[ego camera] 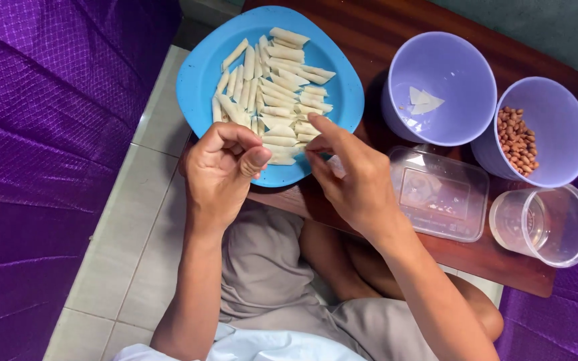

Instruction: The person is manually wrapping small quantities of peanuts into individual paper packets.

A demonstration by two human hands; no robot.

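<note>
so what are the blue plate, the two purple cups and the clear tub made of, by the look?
Blue plate: likely plastic, matte, uniform colour with a soft moulded rim. Purple cups: plastic too, thin walls, dull sheen. Clear tub: thin transparent plastic, the wooden table showing through, glare on its ribbed base.

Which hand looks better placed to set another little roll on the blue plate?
Probably the right hand: its fingertips already rest at the edge of the pale rolls on the blue plate. The left hand is curled into a fist at the plate's near rim, thumb tucked, so it would need to open first.
</note>
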